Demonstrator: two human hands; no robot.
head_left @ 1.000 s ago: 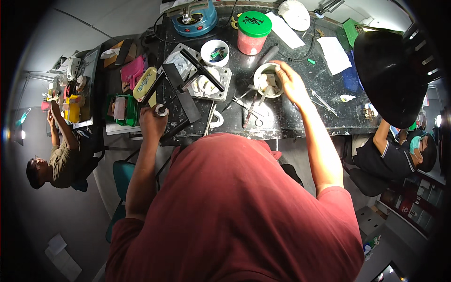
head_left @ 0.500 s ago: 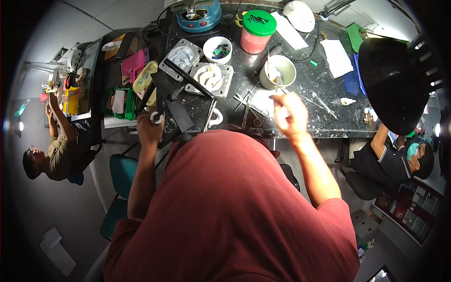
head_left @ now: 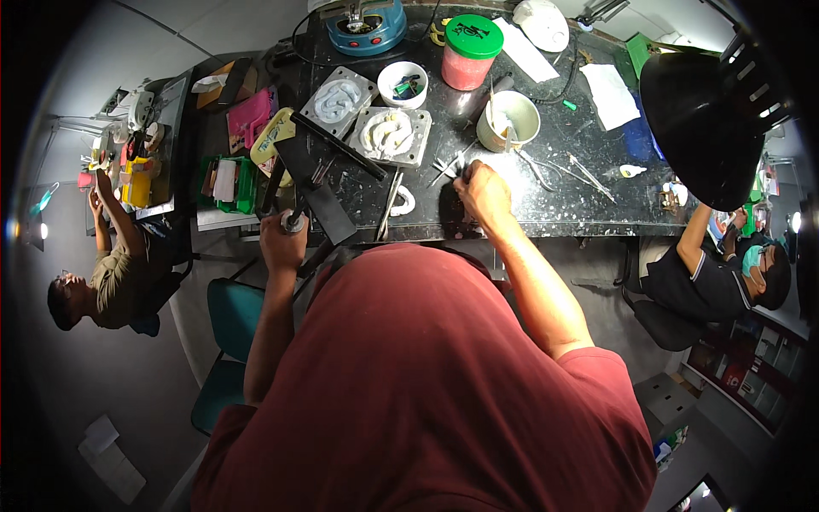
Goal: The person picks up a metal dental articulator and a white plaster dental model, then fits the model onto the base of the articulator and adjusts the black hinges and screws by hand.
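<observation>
My left hand (head_left: 284, 243), at the table's near left edge, is wrapped round a handle with a round pale end (head_left: 293, 222), beside a dark metal frame with flat bars (head_left: 320, 192). My right hand (head_left: 486, 192) is over the table with its fingers bent together among slim metal tools (head_left: 452, 164); what they grip is hidden. To its left lie a white horseshoe-shaped piece (head_left: 403, 201) and a long thin metal tool (head_left: 388, 205). Farther back sit two metal flask halves, one with grey plaster (head_left: 339, 100), the other with a cream, arch-shaped form (head_left: 388, 136).
A pale tub (head_left: 509, 128) with sticks stands beyond my right hand. Behind are a white bowl (head_left: 403, 84), a green-lidded pink jar (head_left: 469, 53) and a blue machine (head_left: 367, 30). A black lamp shade (head_left: 695, 128) hangs at right. One person sits on each side.
My right hand has moved left and down from beside the tub to the slim tools. My left hand keeps its grip on the handle. The whole view has shifted slightly.
</observation>
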